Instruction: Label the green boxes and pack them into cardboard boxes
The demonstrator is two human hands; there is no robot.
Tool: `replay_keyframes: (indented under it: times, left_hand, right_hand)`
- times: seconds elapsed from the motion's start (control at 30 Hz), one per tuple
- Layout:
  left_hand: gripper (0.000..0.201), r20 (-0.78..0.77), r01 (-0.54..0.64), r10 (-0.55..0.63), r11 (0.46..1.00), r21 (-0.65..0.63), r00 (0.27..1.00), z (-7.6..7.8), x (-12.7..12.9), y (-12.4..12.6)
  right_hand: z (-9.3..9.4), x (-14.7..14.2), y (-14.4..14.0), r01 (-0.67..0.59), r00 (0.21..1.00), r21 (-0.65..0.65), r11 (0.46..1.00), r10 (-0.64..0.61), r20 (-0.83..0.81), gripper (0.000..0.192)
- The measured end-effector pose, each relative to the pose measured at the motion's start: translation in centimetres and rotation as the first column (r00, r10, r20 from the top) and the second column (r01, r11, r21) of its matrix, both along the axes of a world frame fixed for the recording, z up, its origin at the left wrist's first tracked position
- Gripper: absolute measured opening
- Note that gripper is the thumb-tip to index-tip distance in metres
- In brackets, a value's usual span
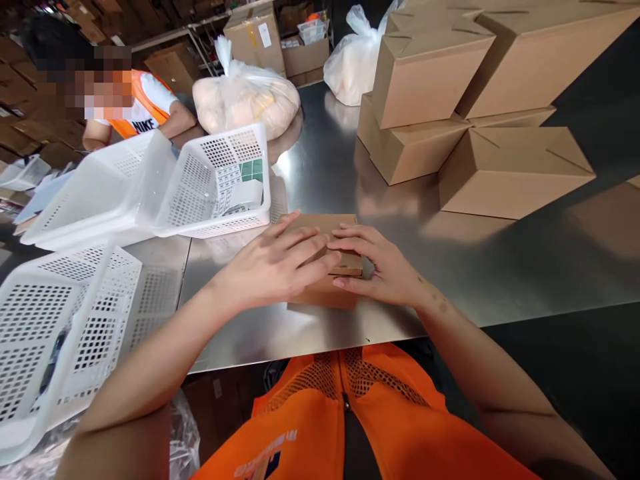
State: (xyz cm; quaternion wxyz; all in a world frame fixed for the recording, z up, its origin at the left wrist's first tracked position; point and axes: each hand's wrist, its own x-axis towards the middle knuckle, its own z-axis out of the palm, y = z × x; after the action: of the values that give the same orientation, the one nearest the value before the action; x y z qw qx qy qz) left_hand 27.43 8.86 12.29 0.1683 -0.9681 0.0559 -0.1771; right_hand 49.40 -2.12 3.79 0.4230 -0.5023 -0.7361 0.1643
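Note:
A small brown cardboard box point(330, 227) sits on the steel table point(500, 267) near its front edge. My left hand point(273, 263) lies flat across the box's top, fingers spread and pointing right. My right hand point(383, 267) presses on the box's right side and top flap, its fingertips meeting those of the left hand. Both palms face down on the lid; neither hand grasps anything else.
Several closed brown boxes point(510, 170) are stacked at the back right. White perforated baskets point(220, 180) stand to the left, one holding label sheets. Two tied plastic bags point(247, 97) lie farther back. Another person in an orange vest point(143, 110) sits at the far left.

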Motion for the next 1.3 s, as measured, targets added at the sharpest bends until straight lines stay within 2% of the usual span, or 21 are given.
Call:
replay_keyframes:
  times: [0.17,0.27,0.33,0.47,0.53,0.6,0.67,0.7,0.73,0.77,0.8,0.83,0.87,0.93,1.0,1.1,1.17,1.23,1.3]
  left_hand:
    - [0.047,-0.098,-0.035,0.028,0.996,-0.077,0.995,0.0,-0.7,0.2]
    - [0.044,-0.124,-0.064,0.042,0.983,-0.172,0.991,-0.2,-0.9,0.0]
    - [0.037,-0.059,-0.043,0.031,0.975,-0.216,0.998,-0.1,-1.1,-0.2]
    - [0.030,0.183,-0.009,0.046,0.980,-0.197,0.982,0.5,-1.6,-0.3]
    - [0.033,0.341,-0.053,0.119,0.979,-0.195,0.932,0.8,-2.0,-0.2]
    - [0.033,0.474,-0.150,0.242,0.963,-0.224,0.846,0.7,-2.3,0.1]
    - [0.031,0.505,-0.273,0.393,0.915,-0.297,0.769,0.2,-2.4,0.3]
    - [0.029,0.470,-0.328,0.462,0.881,-0.340,0.752,-0.3,-2.4,0.5]
    - [0.027,0.408,-0.373,0.516,0.846,-0.382,0.753,-0.9,-2.4,0.6]
    - [0.027,0.316,-0.417,0.563,0.803,-0.426,0.763,-1.5,-2.4,0.6]
    - [0.028,0.202,-0.462,0.602,0.751,-0.472,0.773,-2.1,-2.4,0.6]
    - [0.030,0.080,-0.509,0.629,0.691,-0.514,0.773,-2.8,-2.3,0.5]
    - [0.033,-0.032,-0.555,0.648,0.624,-0.549,0.761,-3.3,-2.2,0.3]
    - [0.039,-0.192,-0.633,0.675,0.499,-0.591,0.712,-4.0,-2.0,-0.1]
    - [0.044,-0.260,-0.680,0.703,0.418,-0.602,0.662,-4.1,-1.7,-0.7]
    - [0.051,-0.297,-0.737,0.745,0.362,-0.571,0.597,-3.6,-0.7,-1.4]
    - [0.054,-0.326,-0.776,0.762,0.344,-0.528,0.560,-3.1,0.1,-1.7]
    - [0.053,-0.352,-0.808,0.772,0.332,-0.487,0.529,-2.7,0.8,-1.7]
    - [0.045,-0.363,-0.817,0.772,0.328,-0.474,0.521,-2.2,1.0,-1.4]
  right_hand:
    - [0.7,-0.4,-0.1,0.054,0.998,-0.066,0.996,-0.055,-0.015,0.041]
    - [1.3,-0.6,-0.6,0.077,0.996,-0.110,0.991,-0.072,0.048,0.041]
    - [2.0,-0.9,-1.0,0.080,0.993,-0.104,0.991,-0.070,0.100,0.041]
    - [4.3,-1.6,-1.4,0.107,0.983,-0.009,0.994,-0.105,0.149,0.043]
    - [5.5,-1.5,-0.4,0.187,0.971,0.017,0.982,-0.187,0.152,0.048]
    - [6.3,-0.9,2.0,0.326,0.939,0.007,0.945,-0.324,0.117,0.056]
    - [6.5,0.2,5.5,0.467,0.884,-0.033,0.884,-0.464,0.060,0.063]
    - [6.3,0.8,7.4,0.510,0.860,-0.065,0.858,-0.507,0.054,0.065]
    - [5.9,1.5,9.2,0.546,0.838,-0.127,0.828,-0.541,0.073,0.066]
    - [5.4,2.0,10.7,0.586,0.810,-0.219,0.780,-0.564,0.158,0.064]
    - [4.8,2.4,11.9,0.616,0.787,-0.285,0.734,-0.556,0.269,0.059]
    - [4.2,2.7,12.7,0.622,0.780,-0.320,0.715,-0.532,0.329,0.054]
    - [3.5,2.8,13.1,0.613,0.783,-0.352,0.707,-0.487,0.387,0.049]
    - [2.5,2.7,13.0,0.553,0.814,-0.389,0.737,-0.378,0.441,0.036]
    - [2.3,2.3,12.2,0.488,0.833,-0.398,0.776,-0.279,0.477,0.021]
    - [3.6,1.5,10.7,0.421,0.834,-0.286,0.861,-0.243,0.494,0.016]
    - [4.9,0.8,9.8,0.297,0.857,-0.176,0.939,-0.180,0.483,0.017]
    - [5.8,0.1,8.9,0.051,0.867,-0.159,0.986,0.036,0.497,0.010]
    - [6.1,-0.2,8.0,-0.181,0.812,-0.229,0.957,0.276,0.513,0.018]
